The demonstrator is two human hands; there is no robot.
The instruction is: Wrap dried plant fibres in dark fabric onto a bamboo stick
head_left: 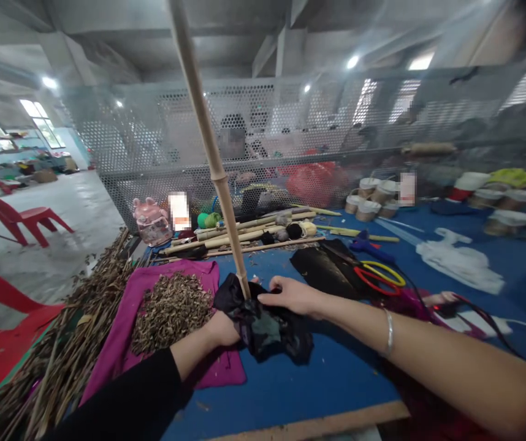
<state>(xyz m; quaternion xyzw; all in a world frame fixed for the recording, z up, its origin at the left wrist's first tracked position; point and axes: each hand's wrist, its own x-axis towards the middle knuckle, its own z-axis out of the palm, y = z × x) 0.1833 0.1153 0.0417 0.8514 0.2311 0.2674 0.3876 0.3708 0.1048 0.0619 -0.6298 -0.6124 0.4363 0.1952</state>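
Observation:
A tall bamboo pole (217,165) stands slightly tilted, its lower end inside a bunched black bag (267,331) of thin, shiny material. My left hand (224,327) is closed around the bag from below on its left side; most of its fingers are hidden by the folds. On the other side, my right hand (290,295) pinches the bag's upper edge close to the pole, thumb and forefinger together. Left of the bag lies a magenta cloth (120,300), bearing a heap of dry brown plant pieces (173,312).
Behind my hands are bamboo sticks (249,233) and yarn balls (294,230) before a perforated metal screen (152,135). Red and yellow scissors (382,275), a white plastic bag (460,260) and several cups (368,208) occupy the right. Dried stalks (74,324) and red chairs (24,214) are at left.

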